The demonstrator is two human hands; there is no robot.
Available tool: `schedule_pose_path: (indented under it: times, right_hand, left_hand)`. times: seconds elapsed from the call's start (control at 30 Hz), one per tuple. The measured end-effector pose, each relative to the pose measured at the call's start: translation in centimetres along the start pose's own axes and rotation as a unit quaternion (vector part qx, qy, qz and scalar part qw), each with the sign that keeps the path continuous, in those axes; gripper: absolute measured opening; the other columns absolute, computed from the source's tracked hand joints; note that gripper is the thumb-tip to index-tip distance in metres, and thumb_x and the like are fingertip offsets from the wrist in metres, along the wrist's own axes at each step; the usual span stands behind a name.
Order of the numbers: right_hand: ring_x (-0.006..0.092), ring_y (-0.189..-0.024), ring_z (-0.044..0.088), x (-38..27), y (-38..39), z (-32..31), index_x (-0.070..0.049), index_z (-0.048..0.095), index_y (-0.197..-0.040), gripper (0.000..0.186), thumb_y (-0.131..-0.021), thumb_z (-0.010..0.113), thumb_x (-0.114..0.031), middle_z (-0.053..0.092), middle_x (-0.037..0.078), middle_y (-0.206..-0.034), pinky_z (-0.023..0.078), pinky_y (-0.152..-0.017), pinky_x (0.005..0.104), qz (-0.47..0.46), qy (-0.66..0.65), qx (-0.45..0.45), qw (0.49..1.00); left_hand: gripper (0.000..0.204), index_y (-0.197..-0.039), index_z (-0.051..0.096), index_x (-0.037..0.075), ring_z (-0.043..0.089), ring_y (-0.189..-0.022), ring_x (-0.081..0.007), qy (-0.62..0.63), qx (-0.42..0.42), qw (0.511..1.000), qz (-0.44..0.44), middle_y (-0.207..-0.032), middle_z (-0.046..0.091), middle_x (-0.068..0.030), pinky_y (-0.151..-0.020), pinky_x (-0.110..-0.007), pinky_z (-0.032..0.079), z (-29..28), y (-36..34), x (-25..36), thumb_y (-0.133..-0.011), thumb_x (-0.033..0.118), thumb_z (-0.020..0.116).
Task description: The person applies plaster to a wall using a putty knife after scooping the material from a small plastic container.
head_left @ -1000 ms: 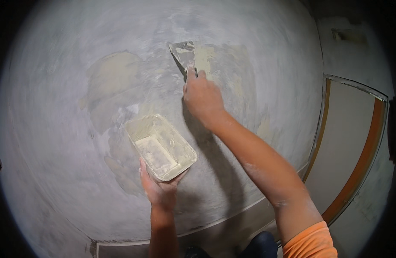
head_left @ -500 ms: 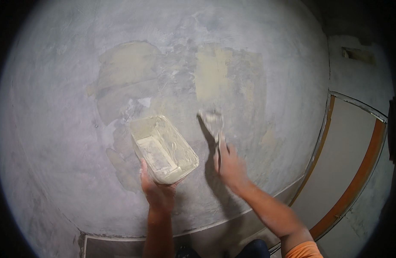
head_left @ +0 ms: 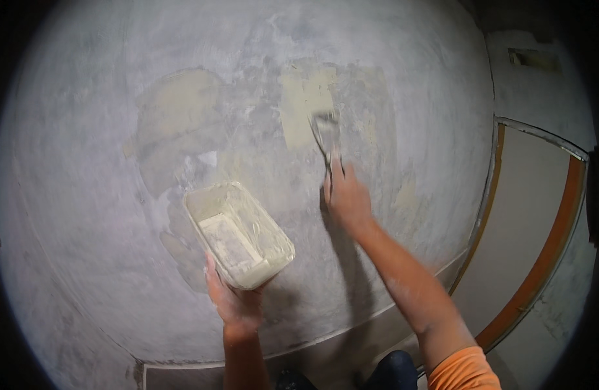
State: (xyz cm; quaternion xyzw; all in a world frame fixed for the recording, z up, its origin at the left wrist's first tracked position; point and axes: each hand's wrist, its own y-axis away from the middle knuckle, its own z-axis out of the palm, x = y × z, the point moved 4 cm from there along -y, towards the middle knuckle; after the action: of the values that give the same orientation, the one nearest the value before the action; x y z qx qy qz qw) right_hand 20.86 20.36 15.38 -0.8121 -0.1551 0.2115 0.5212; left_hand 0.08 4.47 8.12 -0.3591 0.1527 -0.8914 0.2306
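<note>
Below the wall patches, my left hand (head_left: 234, 299) grips a rectangular cream plastic tub (head_left: 270, 244) from underneath, its inside smeared with pale filler. My right hand (head_left: 348, 198) holds a wide putty knife (head_left: 324, 133) by its handle, the blade angled up at the wall, at the lower right of a fresh cream patch (head_left: 303, 88); whether it touches is blurred. An older, duller filler patch (head_left: 176, 107) lies to the left.
The grey plastered wall (head_left: 98, 195) fills most of the view. At the right, an adjoining wall has a small recess (head_left: 533, 60) and a grey panel (head_left: 520, 208) with orange-brown edging. A pale skirting edge runs along the bottom, above my legs (head_left: 390, 374).
The putty knife swept down from the top of the patch, then moved back up to about mid height and slightly right. A cream strip shows where it was. The tub shifted slightly down and left.
</note>
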Motion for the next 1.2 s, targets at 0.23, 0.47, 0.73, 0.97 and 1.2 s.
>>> schedule_pose_path:
  times: [0.23,0.47,0.73,0.97,1.2]
  right_hand:
    - [0.0423,-0.073,0.065,2.4,13.5,1.7,-0.005,0.050,-0.143,0.049,-0.097,0.058,-0.021,0.059,0.022,-0.105,0.056,-0.063,0.0506,0.010,-0.010,-0.076,0.997]
    - [0.0436,-0.083,0.067,-2.5,-2.9,-4.4,-0.003,0.049,-0.142,0.047,-0.099,0.055,-0.021,0.061,0.024,-0.106,0.054,-0.076,0.0541,-0.045,-0.059,0.079,0.994]
    - [0.0420,-0.084,0.068,-6.1,-1.9,-0.7,-0.001,0.048,-0.138,0.046,-0.097,0.057,-0.019,0.059,0.026,-0.110,0.057,-0.067,0.0507,-0.041,-0.036,-0.039,0.998]
    - [0.0416,-0.078,0.067,1.3,15.3,3.3,-0.006,0.049,-0.143,0.051,-0.096,0.059,-0.022,0.059,0.022,-0.110,0.057,-0.065,0.0496,-0.037,-0.044,-0.082,0.995]
    - [0.0454,-0.081,0.065,1.1,3.2,-1.7,-0.006,0.049,-0.143,0.048,-0.099,0.056,-0.024,0.061,0.025,-0.105,0.055,-0.070,0.0540,-0.028,-0.044,0.006,0.999]
  left_hand:
    - [0.058,-0.148,0.040,0.002,0.067,-0.113,-0.0350,0.048,-0.014,0.999,-0.010,-0.132,0.057,-0.0206,-0.087,-0.049,0.064,0.2,-0.8,-0.1,-0.107,0.043,0.037]
    - [0.063,-0.149,0.038,0.002,0.066,-0.115,-0.0381,0.040,-0.034,0.998,-0.021,-0.137,0.055,-0.0213,-0.087,-0.054,0.063,-0.1,-0.8,-0.1,-0.108,0.048,0.030]
    - [0.059,-0.151,0.039,0.007,0.059,-0.125,-0.0334,0.133,-0.017,0.990,-0.032,-0.144,0.053,-0.0140,-0.094,-0.054,0.058,-1.4,-1.4,-0.6,-0.108,0.047,0.039]
    - [0.057,-0.149,0.043,0.008,0.062,-0.122,-0.0301,0.100,-0.019,0.995,-0.020,-0.142,0.056,-0.0107,-0.092,-0.052,0.058,-1.0,-1.5,-0.9,-0.108,0.048,0.041]
    - [0.059,-0.148,0.044,0.010,0.062,-0.121,-0.0286,0.049,-0.018,0.999,-0.016,-0.143,0.056,-0.0090,-0.089,-0.048,0.059,-1.8,-1.1,-0.8,-0.106,0.051,0.042]
